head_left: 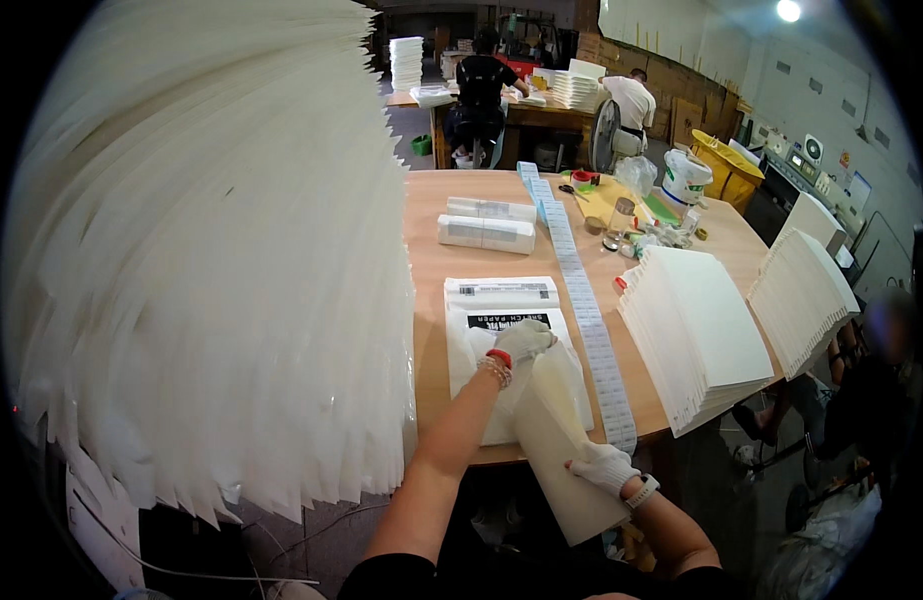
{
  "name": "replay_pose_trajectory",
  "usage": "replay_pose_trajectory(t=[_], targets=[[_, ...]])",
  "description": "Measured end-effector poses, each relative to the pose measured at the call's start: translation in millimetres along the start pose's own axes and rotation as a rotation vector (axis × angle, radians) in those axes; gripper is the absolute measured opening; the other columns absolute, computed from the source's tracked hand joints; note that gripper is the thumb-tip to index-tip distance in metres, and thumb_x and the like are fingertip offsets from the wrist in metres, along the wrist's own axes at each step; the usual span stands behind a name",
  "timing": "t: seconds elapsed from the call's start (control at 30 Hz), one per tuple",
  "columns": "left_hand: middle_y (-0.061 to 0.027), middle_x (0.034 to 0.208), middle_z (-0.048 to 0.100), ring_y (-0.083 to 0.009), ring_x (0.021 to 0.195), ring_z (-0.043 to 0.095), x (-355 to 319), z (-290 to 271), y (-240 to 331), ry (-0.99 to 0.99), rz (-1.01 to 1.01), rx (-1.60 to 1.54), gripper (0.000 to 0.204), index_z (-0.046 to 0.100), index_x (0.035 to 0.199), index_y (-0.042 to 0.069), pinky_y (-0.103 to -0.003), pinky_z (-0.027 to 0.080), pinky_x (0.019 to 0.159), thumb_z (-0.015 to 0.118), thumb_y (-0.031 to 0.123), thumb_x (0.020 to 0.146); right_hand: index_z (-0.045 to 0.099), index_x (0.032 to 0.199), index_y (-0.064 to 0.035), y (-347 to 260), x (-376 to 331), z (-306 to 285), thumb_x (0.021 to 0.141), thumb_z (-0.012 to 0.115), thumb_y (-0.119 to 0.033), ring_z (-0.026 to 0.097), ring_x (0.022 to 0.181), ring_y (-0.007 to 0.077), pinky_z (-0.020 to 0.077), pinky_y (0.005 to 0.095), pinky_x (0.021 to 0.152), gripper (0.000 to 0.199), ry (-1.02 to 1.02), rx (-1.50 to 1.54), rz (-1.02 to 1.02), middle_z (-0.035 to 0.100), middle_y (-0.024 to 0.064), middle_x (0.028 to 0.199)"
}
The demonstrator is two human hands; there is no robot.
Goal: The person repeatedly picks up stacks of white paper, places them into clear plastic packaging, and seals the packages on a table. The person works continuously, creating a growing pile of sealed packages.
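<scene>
Both my hands wear white knit gloves. My left hand (524, 341) is closed at the opening of a clear plastic bag (463, 400), its fingers pinching what looks like the bag's edge. The bag lies on top of white packs with a black printed panel, at the table's front edge. My right hand (603, 468) grips the right side of a cream-white stack of paper (556, 465). That stack slants from the bag's opening down past the table edge toward me. Part of its upper end is hidden beneath my left hand and the plastic.
A huge pile of plastic bags (231, 250) rises at left. Two wrapped rolls (486, 233) lie farther back. A label strip (586, 305) runs right of the packs, beside paper stacks (696, 335). Tape, scissors and a white bucket (685, 178) sit behind. Other people work beyond.
</scene>
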State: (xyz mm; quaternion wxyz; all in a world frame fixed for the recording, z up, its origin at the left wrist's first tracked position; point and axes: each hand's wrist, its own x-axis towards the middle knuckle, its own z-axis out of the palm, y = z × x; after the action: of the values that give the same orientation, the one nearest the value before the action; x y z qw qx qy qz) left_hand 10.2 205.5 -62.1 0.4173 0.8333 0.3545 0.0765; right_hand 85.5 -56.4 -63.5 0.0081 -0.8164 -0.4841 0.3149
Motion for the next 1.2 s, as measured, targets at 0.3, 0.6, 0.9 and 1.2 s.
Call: replay_pose_trajectory(t=[0.3,0.6,0.9,1.2], targets=[[-0.0129,0.078,0.064,-0.0295,0.075,0.060,-28.1,19.8,22.9,0.311,0.216,-0.065,0.026,0.065,0.083,0.009,-0.035,0.046,0.070,0.051,0.032,0.079,0.055,0.108,-0.0036,-44.1,82.1,-25.4,0.077,0.052,-0.045,0.059,0.089,0.0378,0.0464,0.0427,0.077,0.052,0.143,-0.128,-0.144,0.061,0.0209,0.096],[-0.0199,0.115,0.052,-0.0334,0.107,0.049,-93.5,43.8,8.9,0.634,0.797,-0.079,0.036,0.058,0.107,0.004,-0.039,0.041,0.089,0.059,0.015,0.073,0.054,0.114,-0.0062,-57.9,146.6,-34.8,0.075,0.054,-0.042,0.055,0.097,0.0366,0.0434,0.0440,0.082,0.053,0.436,-0.261,-0.213,0.057,0.0200,0.107],[-0.0200,0.119,0.047,-0.0355,0.103,0.051,-127.5,143.9,-56.7,0.862,0.386,-0.109,0.041,0.049,0.114,0.001,-0.040,0.045,0.084,0.058,0.008,0.074,0.052,0.114,-0.0069,6.9,115.9,-55.3,0.074,0.055,-0.041,0.051,0.101,0.0353,0.0403,0.0451,0.085,0.053,0.601,-0.296,-0.080,0.054,0.0193,0.111],[-0.0203,0.108,0.050,-0.0328,0.092,0.056,-121.0,128.2,-13.9,0.989,0.497,-0.200,0.051,0.043,0.115,-0.002,-0.036,0.047,0.078,0.065,0.001,0.069,0.051,0.115,-0.0076,49.0,97.4,-60.5,0.074,0.056,-0.040,0.048,0.106,0.0339,0.0372,0.0462,0.089,0.053,0.676,-0.295,-0.034,0.052,0.0186,0.115]])
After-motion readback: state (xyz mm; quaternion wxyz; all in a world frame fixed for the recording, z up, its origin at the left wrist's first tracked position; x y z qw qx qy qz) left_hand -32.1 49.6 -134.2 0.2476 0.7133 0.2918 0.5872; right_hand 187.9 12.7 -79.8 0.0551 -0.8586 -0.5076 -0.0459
